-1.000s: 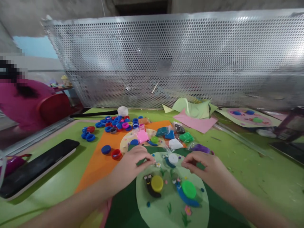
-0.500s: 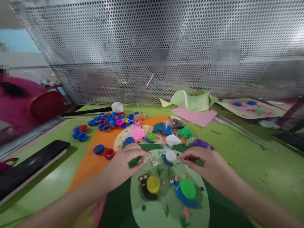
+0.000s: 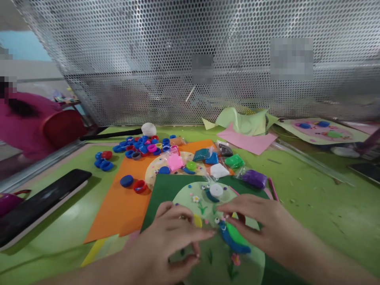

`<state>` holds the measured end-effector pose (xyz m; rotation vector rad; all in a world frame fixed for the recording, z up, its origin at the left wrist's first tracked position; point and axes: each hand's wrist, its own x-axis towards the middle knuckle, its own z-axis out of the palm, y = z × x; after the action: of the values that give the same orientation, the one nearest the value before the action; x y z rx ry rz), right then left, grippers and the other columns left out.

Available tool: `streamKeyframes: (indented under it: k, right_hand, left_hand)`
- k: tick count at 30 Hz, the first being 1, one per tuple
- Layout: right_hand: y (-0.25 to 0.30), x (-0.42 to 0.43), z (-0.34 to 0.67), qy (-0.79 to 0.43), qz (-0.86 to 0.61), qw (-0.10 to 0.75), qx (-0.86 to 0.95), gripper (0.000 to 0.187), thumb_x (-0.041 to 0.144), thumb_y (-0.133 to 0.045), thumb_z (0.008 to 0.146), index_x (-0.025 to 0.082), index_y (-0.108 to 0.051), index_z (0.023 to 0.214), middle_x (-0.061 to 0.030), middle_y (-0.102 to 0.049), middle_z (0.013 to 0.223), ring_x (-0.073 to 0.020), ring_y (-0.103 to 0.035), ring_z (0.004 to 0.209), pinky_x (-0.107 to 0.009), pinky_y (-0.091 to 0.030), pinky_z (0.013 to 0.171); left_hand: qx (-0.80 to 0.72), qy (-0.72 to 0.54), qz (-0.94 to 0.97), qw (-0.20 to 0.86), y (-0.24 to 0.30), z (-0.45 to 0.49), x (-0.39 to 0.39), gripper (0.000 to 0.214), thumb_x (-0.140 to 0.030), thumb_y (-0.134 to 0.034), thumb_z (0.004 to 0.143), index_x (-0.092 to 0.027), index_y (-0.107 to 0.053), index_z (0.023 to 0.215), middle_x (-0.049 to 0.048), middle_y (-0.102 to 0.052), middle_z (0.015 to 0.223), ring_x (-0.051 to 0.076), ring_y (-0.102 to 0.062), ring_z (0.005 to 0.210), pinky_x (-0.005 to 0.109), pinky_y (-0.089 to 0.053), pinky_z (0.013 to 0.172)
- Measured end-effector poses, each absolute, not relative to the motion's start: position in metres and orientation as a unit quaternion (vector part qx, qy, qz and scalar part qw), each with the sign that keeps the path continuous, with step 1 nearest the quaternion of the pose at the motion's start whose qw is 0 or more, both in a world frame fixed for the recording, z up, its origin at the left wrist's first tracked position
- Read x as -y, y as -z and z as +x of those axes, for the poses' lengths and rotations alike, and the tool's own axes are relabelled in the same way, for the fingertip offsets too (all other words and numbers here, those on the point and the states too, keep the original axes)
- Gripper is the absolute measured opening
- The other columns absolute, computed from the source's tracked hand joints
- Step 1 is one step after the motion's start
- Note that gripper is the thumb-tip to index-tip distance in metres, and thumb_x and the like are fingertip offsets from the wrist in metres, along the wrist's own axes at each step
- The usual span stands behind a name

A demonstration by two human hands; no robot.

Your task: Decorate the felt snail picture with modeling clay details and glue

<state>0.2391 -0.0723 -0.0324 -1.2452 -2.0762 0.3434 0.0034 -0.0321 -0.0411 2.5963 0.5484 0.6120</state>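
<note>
My left hand (image 3: 175,233) hovers over the lower left of a light green oval card (image 3: 204,273). Its index finger is stretched out and its thumb is bent apart from it; no held thing shows. Behind it, a snail with a yellow bottle cap (image 3: 197,221) is mostly hidden. My right hand (image 3: 255,215) is at the card's right side, thumb and index finger apart, over a blue clay snail (image 3: 233,239) with a green bottle cap (image 3: 237,234) shell, which it partly covers. Farther up sits a smaller snail with a white cap (image 3: 216,190). Clay flowers (image 3: 235,259) decorate the card.
Dark green paper (image 3: 163,188) lies under the card. Clay packets, such as a purple one (image 3: 254,179), lie behind it. A pile of bottle caps (image 3: 142,146) is at back left, near orange paper (image 3: 118,213). A black case (image 3: 44,206) lies left. Perforated metal (image 3: 166,51) stands behind.
My left hand has moved down and right, now covering the yellow-capped snail. My right hand has come down from beside the white cap to the green-capped snail, its fingers spreading.
</note>
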Motion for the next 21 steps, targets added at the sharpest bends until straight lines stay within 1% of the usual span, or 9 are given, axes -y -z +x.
streamKeyframes:
  k: [3,6,8,10,12,13,15,19,21]
  right_hand:
    - [0.031,0.083,0.229,-0.084,-0.436,0.348,0.826,0.031,0.008,-0.049,0.080,0.026,-0.066,0.099,0.0040,-0.072,0.082,-0.0106,-0.067,0.073,-0.018,-0.052,0.067]
    - [0.034,0.089,0.226,-0.053,-0.437,0.324,0.837,0.038,0.007,-0.047,0.078,0.027,-0.061,0.107,0.0041,-0.071,0.079,-0.0126,-0.065,0.067,-0.022,-0.052,0.061]
    - [0.038,0.090,0.227,-0.052,-0.465,0.295,0.833,0.047,0.007,-0.049,0.075,0.027,-0.054,0.117,0.0036,-0.071,0.080,-0.0149,-0.065,0.069,-0.026,-0.053,0.062]
    - [0.043,0.089,0.229,-0.059,-0.491,0.264,0.828,0.055,0.007,-0.052,0.073,0.027,-0.047,0.124,0.0038,-0.070,0.081,-0.0170,-0.064,0.071,-0.029,-0.053,0.063]
    - [0.048,0.088,0.229,-0.054,-0.495,0.242,0.833,0.054,0.006,-0.054,0.071,0.026,-0.048,0.121,0.0036,-0.069,0.079,-0.0182,-0.064,0.070,-0.031,-0.053,0.062]
    - [0.049,0.087,0.228,-0.045,-0.491,0.234,0.838,0.051,0.006,-0.055,0.071,0.025,-0.050,0.119,0.0032,-0.068,0.076,-0.0183,-0.063,0.067,-0.032,-0.052,0.061]
    - [0.051,0.086,0.225,-0.015,-0.473,0.236,0.848,0.045,0.005,-0.054,0.071,0.020,-0.054,0.113,0.0023,-0.068,0.072,-0.0177,-0.063,0.063,-0.032,-0.051,0.061]
    - [0.050,0.086,0.219,0.050,-0.442,0.266,0.855,0.033,0.005,-0.044,0.079,0.016,-0.055,0.108,0.0010,-0.068,0.071,-0.0157,-0.063,0.059,-0.033,-0.048,0.064]
    - [0.049,0.088,0.218,0.066,-0.443,0.264,0.854,0.032,0.006,-0.038,0.084,0.015,-0.054,0.110,0.0008,-0.067,0.068,-0.0157,-0.063,0.060,-0.033,-0.046,0.066]
  left_hand:
    - [-0.196,-0.211,0.949,0.128,0.050,0.003,0.043,0.065,-0.001,-0.051,0.071,-0.031,-0.039,0.127,-0.0085,-0.071,0.077,0.019,-0.060,0.090,0.033,-0.036,0.082]
    - [-0.197,-0.212,0.953,0.096,0.055,0.003,0.047,0.073,-0.004,-0.048,0.071,-0.029,-0.025,0.136,-0.0063,-0.074,0.080,0.021,-0.063,0.089,0.034,-0.038,0.074]
    - [-0.213,-0.225,0.943,0.120,0.057,0.002,0.047,0.081,-0.006,-0.049,0.070,-0.029,-0.014,0.140,-0.0069,-0.074,0.079,0.021,-0.065,0.088,0.035,-0.038,0.076]
    - [-0.239,-0.221,0.930,0.168,0.058,0.001,0.048,0.090,-0.004,-0.050,0.070,-0.031,-0.003,0.142,-0.0104,-0.074,0.076,0.020,-0.065,0.088,0.035,-0.038,0.083]
    - [-0.255,-0.201,0.922,0.211,0.057,0.000,0.049,0.095,-0.004,-0.054,0.072,-0.033,0.002,0.142,-0.0144,-0.073,0.072,0.019,-0.066,0.090,0.036,-0.036,0.089]
    - [-0.257,-0.196,0.922,0.213,0.056,0.000,0.050,0.095,-0.006,-0.056,0.074,-0.033,0.004,0.143,-0.0148,-0.073,0.071,0.019,-0.066,0.092,0.036,-0.037,0.091]
    - [-0.244,-0.190,0.937,0.163,0.054,-0.002,0.053,0.088,-0.013,-0.053,0.081,-0.029,0.008,0.144,-0.0110,-0.074,0.075,0.020,-0.066,0.094,0.037,-0.040,0.088]
    - [-0.210,-0.178,0.961,-0.025,0.052,-0.005,0.060,0.067,-0.017,-0.031,0.094,-0.015,0.012,0.145,0.0042,-0.075,0.091,0.022,-0.069,0.088,0.037,-0.049,0.072]
    - [-0.220,-0.190,0.957,-0.026,0.052,-0.006,0.060,0.066,-0.017,-0.030,0.095,-0.017,0.012,0.145,0.0010,-0.075,0.086,0.021,-0.069,0.087,0.035,-0.050,0.071]
